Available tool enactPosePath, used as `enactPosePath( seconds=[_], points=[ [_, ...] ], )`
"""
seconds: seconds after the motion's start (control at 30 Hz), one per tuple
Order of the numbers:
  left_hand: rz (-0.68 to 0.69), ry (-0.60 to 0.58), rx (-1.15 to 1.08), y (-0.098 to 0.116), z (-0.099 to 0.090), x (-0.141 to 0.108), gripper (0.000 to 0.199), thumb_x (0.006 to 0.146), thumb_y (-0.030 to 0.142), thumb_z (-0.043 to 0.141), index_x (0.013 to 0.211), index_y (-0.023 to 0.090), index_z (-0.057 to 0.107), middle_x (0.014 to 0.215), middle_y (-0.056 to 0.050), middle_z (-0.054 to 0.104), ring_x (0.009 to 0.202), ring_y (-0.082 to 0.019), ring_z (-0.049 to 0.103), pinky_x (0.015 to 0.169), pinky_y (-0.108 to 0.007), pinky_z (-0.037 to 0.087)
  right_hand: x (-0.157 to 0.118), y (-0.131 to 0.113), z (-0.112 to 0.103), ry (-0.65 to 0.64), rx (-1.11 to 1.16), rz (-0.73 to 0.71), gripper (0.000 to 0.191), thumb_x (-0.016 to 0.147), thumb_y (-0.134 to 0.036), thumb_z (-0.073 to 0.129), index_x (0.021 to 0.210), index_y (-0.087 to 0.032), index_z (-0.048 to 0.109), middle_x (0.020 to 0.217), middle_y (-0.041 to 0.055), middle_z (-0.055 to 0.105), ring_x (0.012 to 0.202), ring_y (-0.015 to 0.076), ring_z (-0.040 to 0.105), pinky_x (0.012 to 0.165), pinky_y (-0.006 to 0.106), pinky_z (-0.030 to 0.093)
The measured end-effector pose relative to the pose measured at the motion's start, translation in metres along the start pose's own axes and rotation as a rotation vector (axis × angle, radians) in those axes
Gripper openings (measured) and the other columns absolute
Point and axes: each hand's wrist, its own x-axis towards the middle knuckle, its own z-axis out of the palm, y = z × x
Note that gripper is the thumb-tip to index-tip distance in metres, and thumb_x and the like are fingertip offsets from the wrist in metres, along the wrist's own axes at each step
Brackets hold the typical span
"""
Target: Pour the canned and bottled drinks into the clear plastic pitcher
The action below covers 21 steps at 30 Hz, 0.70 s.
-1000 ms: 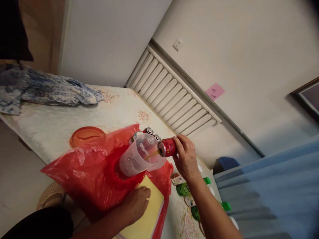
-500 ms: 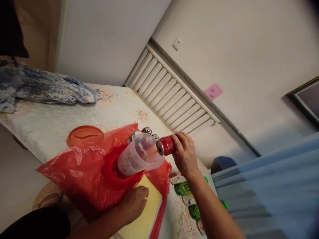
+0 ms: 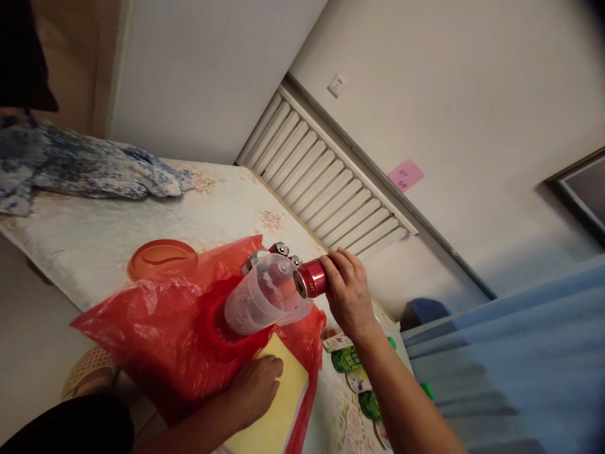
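Head view: red can (image 3: 311,279) tipped on its side, its open top over the rim of the clear plastic pitcher (image 3: 258,299), gripped by the right hand (image 3: 350,291); left hand (image 3: 258,388), fingers curled in, rests on a yellow pad (image 3: 278,403). Pitcher stands on red plastic (image 3: 161,321) spread over the floral-covered counter (image 3: 227,208), an orange lid (image 3: 161,258) lying beside it, more cans (image 3: 280,249) just behind, green bottles (image 3: 346,359) near the right forearm.

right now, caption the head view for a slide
Right hand tilts red metal can toward translucent plastic jug; left hand on flat yellow sheet.
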Motion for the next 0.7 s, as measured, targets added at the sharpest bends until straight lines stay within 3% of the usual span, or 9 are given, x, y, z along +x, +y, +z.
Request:
enactPosePath(
  seconds=[0.23, 0.4, 0.47, 0.57, 0.7],
  points=[
    [0.011, 0.002, 0.009, 0.000, -0.001, 0.000, 0.020, 0.081, 0.012, 0.045, 0.093, 0.022, 0.059, 0.104, -0.009, 0.069, 0.096, -0.025, 0.063, 0.083, -0.037, 0.045, -0.002, -0.002, 0.005, -0.008, 0.025, 0.007, 0.049, 0.095, -0.011, 0.049, 0.143, -0.023, 0.047, 0.131, 0.0146, 0.058, 0.133, 0.0315, 0.044, 0.107, 0.056, 0.040],
    [0.004, -0.002, 0.014, 0.000, 0.000, 0.000, 0.021, 0.082, 0.012, 0.043, 0.093, 0.021, 0.059, 0.102, -0.009, 0.069, 0.094, -0.024, 0.063, 0.083, -0.037, 0.045, -0.009, -0.003, 0.014, -0.014, 0.204, 0.126, 0.051, 0.090, -0.015, 0.058, 0.139, -0.022, 0.050, 0.130, 0.0141, 0.059, 0.132, 0.0305, 0.045, 0.108, 0.054, 0.040],
    [0.003, -0.006, 0.007, -0.001, 0.000, -0.001, 0.021, 0.082, 0.012, 0.043, 0.093, 0.022, 0.059, 0.102, -0.008, 0.069, 0.094, -0.023, 0.063, 0.083, -0.036, 0.046, -0.014, -0.002, 0.020, -0.010, 0.354, 0.253, 0.056, 0.084, -0.019, 0.066, 0.138, -0.021, 0.051, 0.132, 0.0142, 0.058, 0.128, 0.0297, 0.049, 0.107, 0.052, 0.042],
    [0.009, -0.003, 0.003, -0.002, 0.000, -0.002, 0.020, 0.083, 0.013, 0.044, 0.095, 0.022, 0.059, 0.103, -0.007, 0.068, 0.094, -0.023, 0.063, 0.082, -0.035, 0.045, -0.025, 0.001, 0.031, 0.020, 0.589, 0.597, 0.060, 0.073, -0.024, 0.074, 0.130, -0.019, 0.057, 0.126, 0.0120, 0.063, 0.116, 0.0274, 0.058, 0.102, 0.046, 0.046],
    [-0.011, -0.012, 0.008, -0.003, 0.000, -0.001, 0.020, 0.085, 0.014, 0.044, 0.097, 0.022, 0.059, 0.102, -0.006, 0.067, 0.092, -0.022, 0.063, 0.080, -0.034, 0.045, -0.048, 0.000, 0.054, 0.011, 0.868, 1.081, 0.051, 0.063, -0.031, 0.078, 0.110, -0.016, 0.065, 0.097, 0.0065, 0.073, 0.087, 0.0231, 0.067, 0.081, 0.035, 0.054]
  ],
)
